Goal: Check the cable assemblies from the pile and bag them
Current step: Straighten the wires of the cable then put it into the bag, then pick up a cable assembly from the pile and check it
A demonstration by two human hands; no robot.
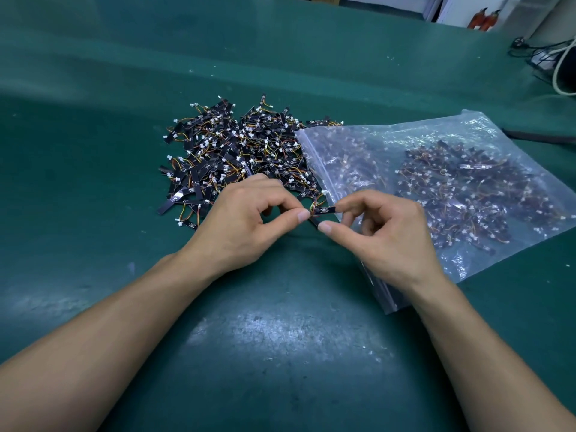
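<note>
**A:** Where did we log the hands?

**B:** Both low over the green worktop (pixel 280 338), just in front of the pile (pixel 237 151). We noted the left hand (pixel 240 219) and right hand (pixel 386 232) sharing one cable assembly (pixel 324 210) between them.

**A:** And each grip?

**B:** The left grip was clamped on the wire end, thumb and forefinger pinched together. The right grip was closed on the other end of the short black strip, forefinger at its tip and thumb just beneath. The other fingers of both hands were curled in.

**A:** Where was the assembly itself?

**B:** Held level between the two hands, at the pile's near right edge and just beside the open edge of the bag (pixel 436 182). We could not tell whether it touched the pieces under it.

**A:** The bag?

**B:** Clear plastic, lying flat to the right of the pile. Its zip edge overlapped the pile's right side. Many assemblies lay inside it. The right wrist lay over its near corner.

**A:** The pile?

**B:** A loose heap of black strips, coloured wires and white plugs.

**A:** Anything else?

**B:** Cords (pixel 558 67) at the far right edge.
</note>
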